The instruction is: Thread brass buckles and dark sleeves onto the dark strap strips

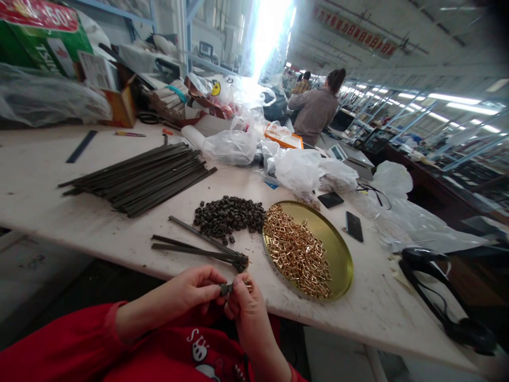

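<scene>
Close to the table's front edge, my left hand (199,286) and my right hand (247,303) meet with fingers pinched. Between them shows a short piece of a dark strap (226,289), held by my left fingertips. Gold metal of a buckle (249,286) sticks out from my right fingers; how it joins the strap is hidden. Just beyond my hands lie a few dark straps (194,252), their right ends bunched with a glint of gold. Behind them is a pile of small dark loops (228,215). Several gold buckles (298,252) fill much of a round gold tray (342,265).
A stack of long dark strips (139,178) lies at the left on the white table (382,297). Plastic bags (296,167) and boxes crowd the back. Two dark flat objects, one a phone-like slab (354,226), lie right of the tray. Another person (316,109) is further back.
</scene>
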